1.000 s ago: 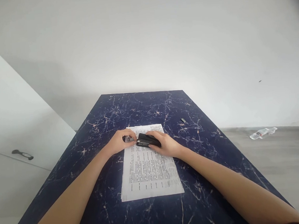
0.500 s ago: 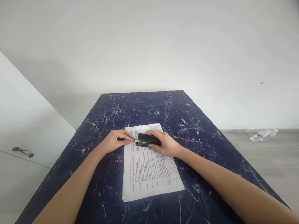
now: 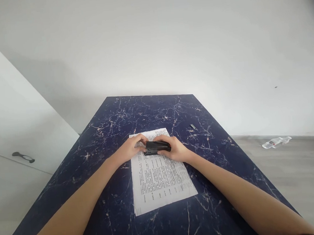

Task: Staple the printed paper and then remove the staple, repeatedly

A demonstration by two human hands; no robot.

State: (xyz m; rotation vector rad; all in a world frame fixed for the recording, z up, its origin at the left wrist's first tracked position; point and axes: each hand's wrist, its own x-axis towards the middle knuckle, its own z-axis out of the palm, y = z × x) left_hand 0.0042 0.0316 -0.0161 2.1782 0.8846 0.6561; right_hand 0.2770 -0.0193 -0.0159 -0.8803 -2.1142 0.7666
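My right hand [image 3: 176, 149] is closed round the rear half of a black stapler [image 3: 154, 146], thumb on the near side and fingers on the far side. The stapler lies crosswise over the upper part of some printed sheets [image 3: 162, 178]. At its left end, my left hand [image 3: 131, 148] grips with thumb and fingertips curled against the tip. Those fingertips partly hide that end. Beneath both hands the sheets lie flat, slightly turned on the table.
A small grey strip [image 3: 192, 126], perhaps staples, lies on the dark blue marbled table [image 3: 145, 111] at the right. A white cabinet [image 3: 17, 106] stands on the left. Crumpled clear plastic [image 3: 275, 142] rests on the floor by the wall.
My left hand moved right, up to the stapler's end; the thin piece it held out from the stapler no longer shows. The stapler's two parts look closer together. The sheets have turned slightly.
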